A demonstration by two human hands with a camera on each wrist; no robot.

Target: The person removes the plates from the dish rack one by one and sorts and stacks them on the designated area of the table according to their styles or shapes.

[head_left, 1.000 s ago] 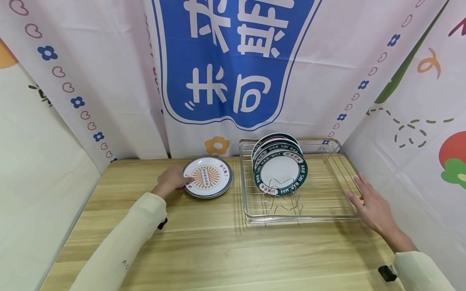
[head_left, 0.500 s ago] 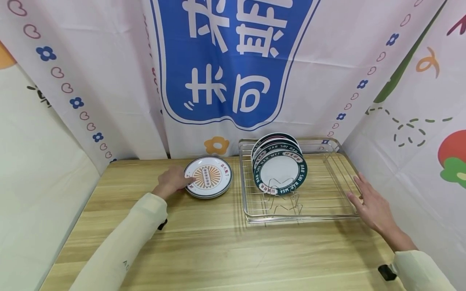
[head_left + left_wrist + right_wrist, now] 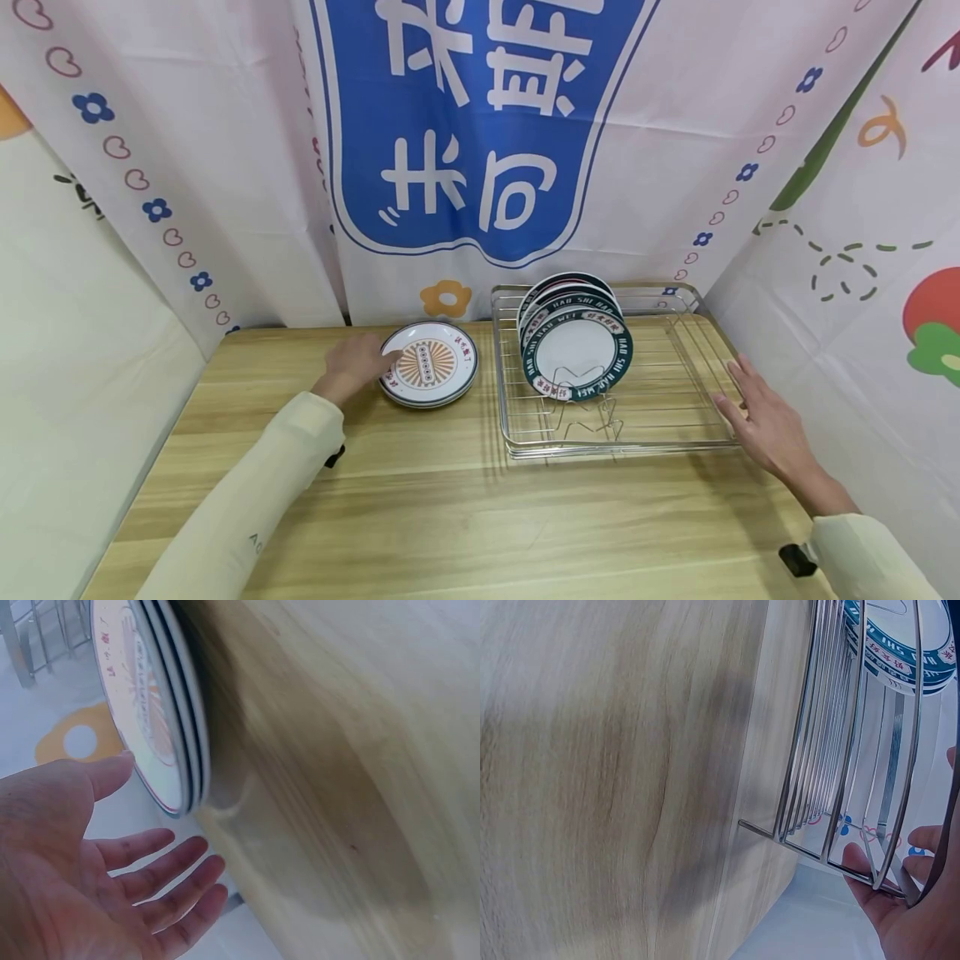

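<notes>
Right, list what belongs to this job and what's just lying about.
Likely in the job:
stacked sunburst-print plates
left hand beside them
wire dish rack
green-rimmed plates in it
right hand at its end

Just there:
wood-grain tabletop
printed fabric backdrop

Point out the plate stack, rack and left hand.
Plate stack (image 3: 428,365): head view, on the top plate's printed centre.
Rack (image 3: 637,450): head view, on the front rail.
Left hand (image 3: 356,365): head view, on the back of the hand.

Both arms (image 3: 255,483) reach forward, well apart. The left hand (image 3: 356,367) has its fingers (image 3: 141,848) loosely parted, thumb (image 3: 112,774) separate; the right hand (image 3: 772,433) angles inward, fingers extended, thumb apart.
</notes>
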